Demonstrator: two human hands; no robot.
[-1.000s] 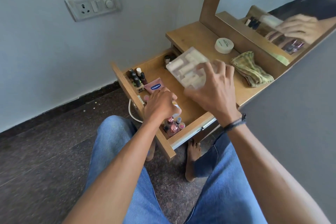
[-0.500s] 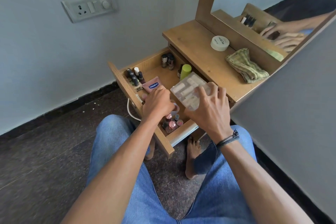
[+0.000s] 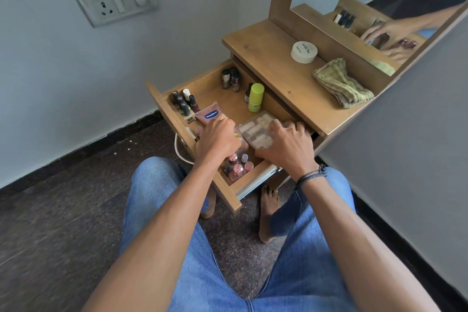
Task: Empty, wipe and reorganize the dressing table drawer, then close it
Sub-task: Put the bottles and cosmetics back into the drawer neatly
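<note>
Now that the right hand (image 3: 286,147), its grip holding the clear box (image 3: 255,129), has lowered it into the drawer (image 3: 202,81), refilling continues; left hand (image 3: 217,142) grip unclear.

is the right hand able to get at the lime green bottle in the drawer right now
Probably yes, once freed: the right hand grips the clear box, and the lime green bottle stands upright just past that box in the open drawer, with nothing between them.
</note>
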